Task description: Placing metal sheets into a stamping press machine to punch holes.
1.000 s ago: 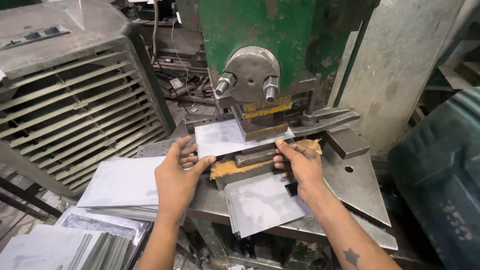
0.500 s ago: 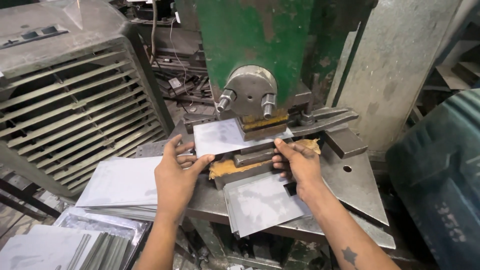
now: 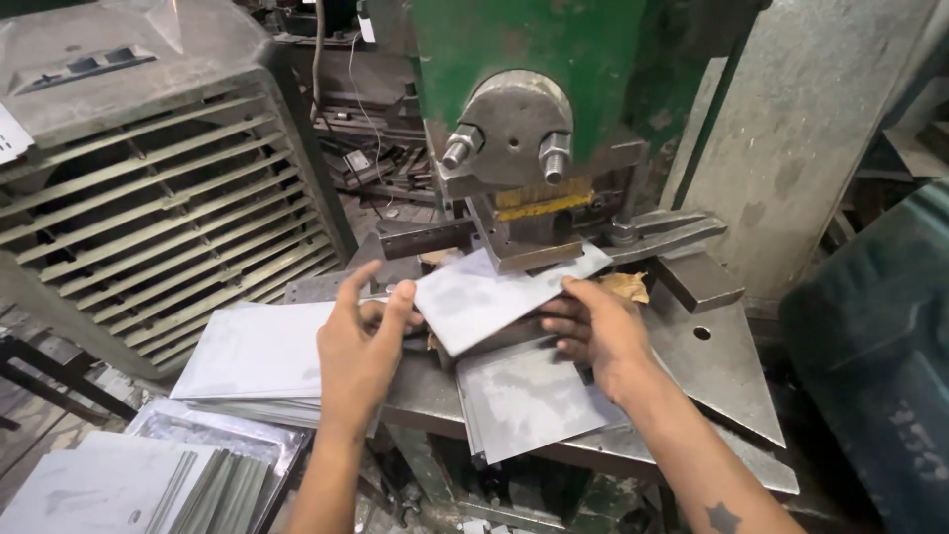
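Note:
A thin grey metal sheet (image 3: 484, 297) lies tilted under the ram of a green press (image 3: 514, 148), its far edge tucked beneath the die. My left hand (image 3: 361, 341) pinches the sheet's left corner with thumb and fingers. My right hand (image 3: 593, 331) grips its right edge from below. Under the sheet sits the steel press bed (image 3: 712, 366).
A small stack of grey sheets (image 3: 534, 400) rests on the bed in front of the die. A larger pile of sheets (image 3: 257, 351) lies to the left, more in a tray (image 3: 148, 475) below. A louvred grey cooler (image 3: 148, 198) stands left; a blue drum (image 3: 880, 346) right.
The press ram has risen off the die. Both hands have pulled the sheet out toward me and lifted its near edge; the view has also shifted closer.

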